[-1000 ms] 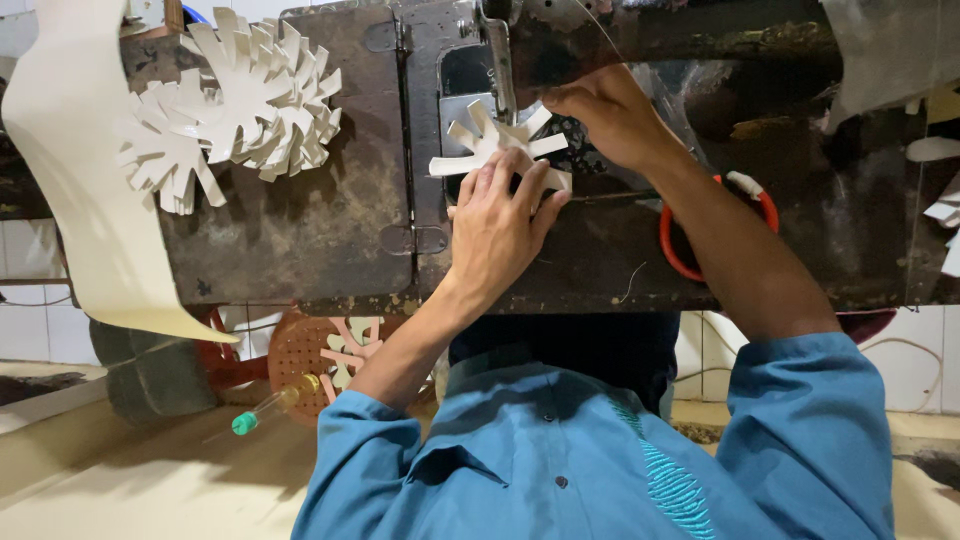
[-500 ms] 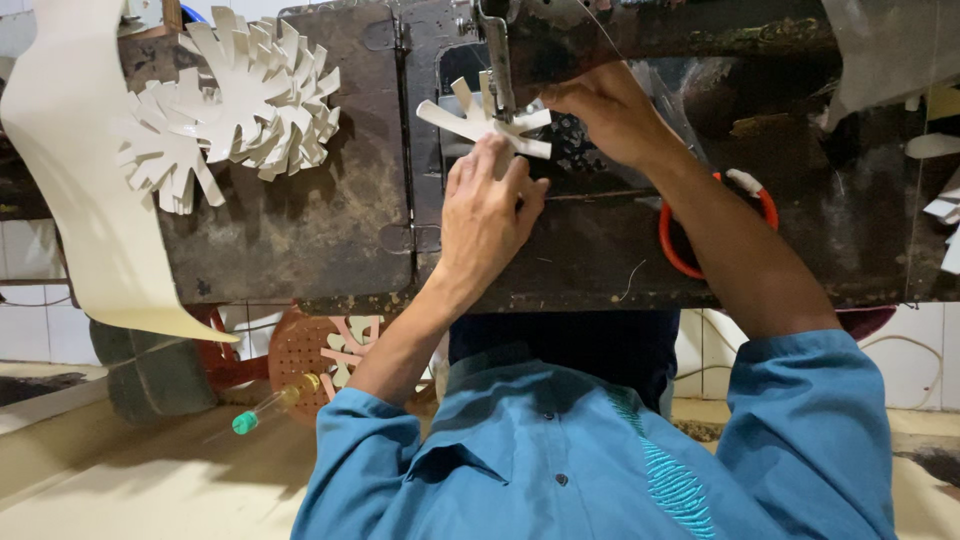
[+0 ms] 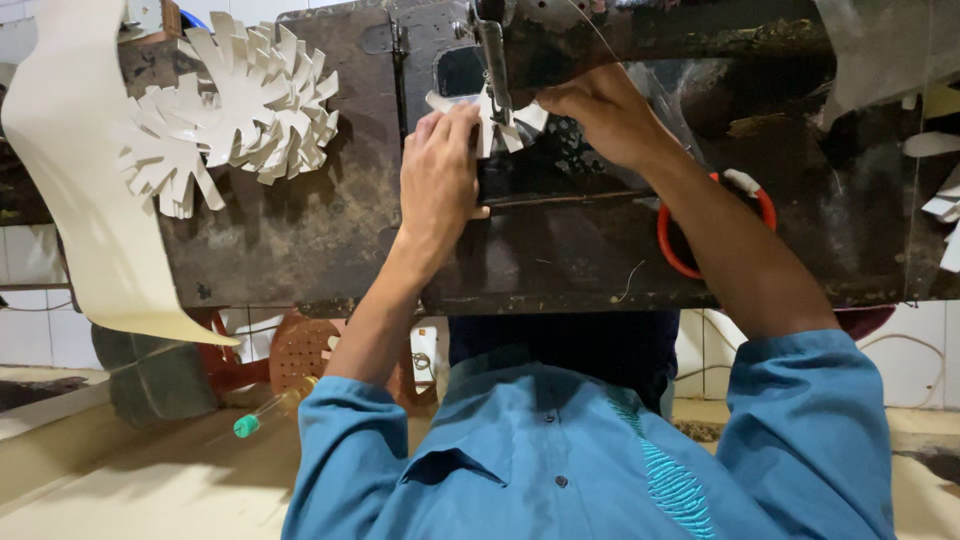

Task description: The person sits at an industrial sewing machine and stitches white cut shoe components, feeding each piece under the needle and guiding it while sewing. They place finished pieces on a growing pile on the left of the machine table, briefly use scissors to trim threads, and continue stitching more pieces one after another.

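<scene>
left hand [image 3: 437, 180] flat, pressing white fringed piece [image 3: 487, 112] under sewing machine needle [image 3: 495, 70] | right hand [image 3: 600, 115] grip pinching same piece | finished pieces pile [image 3: 235, 105] on counter [image 3: 330, 230], well apart

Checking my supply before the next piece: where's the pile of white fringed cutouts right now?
In the head view, the pile of white cutouts lies on the dark worktable, upper left, left of the left hand, beside the long white strip.
</scene>
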The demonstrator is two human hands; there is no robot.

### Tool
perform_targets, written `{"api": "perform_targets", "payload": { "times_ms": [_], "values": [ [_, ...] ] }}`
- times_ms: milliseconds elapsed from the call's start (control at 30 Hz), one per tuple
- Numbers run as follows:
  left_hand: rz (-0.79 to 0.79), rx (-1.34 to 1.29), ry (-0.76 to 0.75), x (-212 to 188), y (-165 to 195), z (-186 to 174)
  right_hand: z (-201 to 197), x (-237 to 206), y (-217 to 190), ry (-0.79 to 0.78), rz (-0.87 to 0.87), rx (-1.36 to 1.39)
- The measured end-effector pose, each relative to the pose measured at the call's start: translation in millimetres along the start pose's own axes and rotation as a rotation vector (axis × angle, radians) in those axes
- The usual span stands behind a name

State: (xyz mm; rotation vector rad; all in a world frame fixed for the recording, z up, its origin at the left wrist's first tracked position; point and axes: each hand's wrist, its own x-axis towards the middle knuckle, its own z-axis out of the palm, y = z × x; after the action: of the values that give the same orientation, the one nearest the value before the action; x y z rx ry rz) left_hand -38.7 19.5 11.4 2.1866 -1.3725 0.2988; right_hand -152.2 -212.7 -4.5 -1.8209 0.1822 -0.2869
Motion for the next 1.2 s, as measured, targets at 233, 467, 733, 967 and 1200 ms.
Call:
{"api": "perform_targets", "payload": {
  "times_ms": [233,467,733,967,1200],
  "values": [
    [-0.027,-0.102,-0.009,6,0,5,2,2,7,-0.024,-0.059,0.199],
    [0.0,-0.101,-0.02,16,0,0,-1,1,14,0.004,0.044,-0.047],
    [0.034,-0.157,-0.108,25,-11,-3,2,2,3,-0.021,-0.154,0.155],
    [0.148,0.056,-0.14,31,-26,-7,1,1,2,0.007,-0.048,-0.049],
    [0.146,0.304,-0.054,-1,-1,-25,-4,1,18,-0.023,-0.154,0.093]
  ]
}}
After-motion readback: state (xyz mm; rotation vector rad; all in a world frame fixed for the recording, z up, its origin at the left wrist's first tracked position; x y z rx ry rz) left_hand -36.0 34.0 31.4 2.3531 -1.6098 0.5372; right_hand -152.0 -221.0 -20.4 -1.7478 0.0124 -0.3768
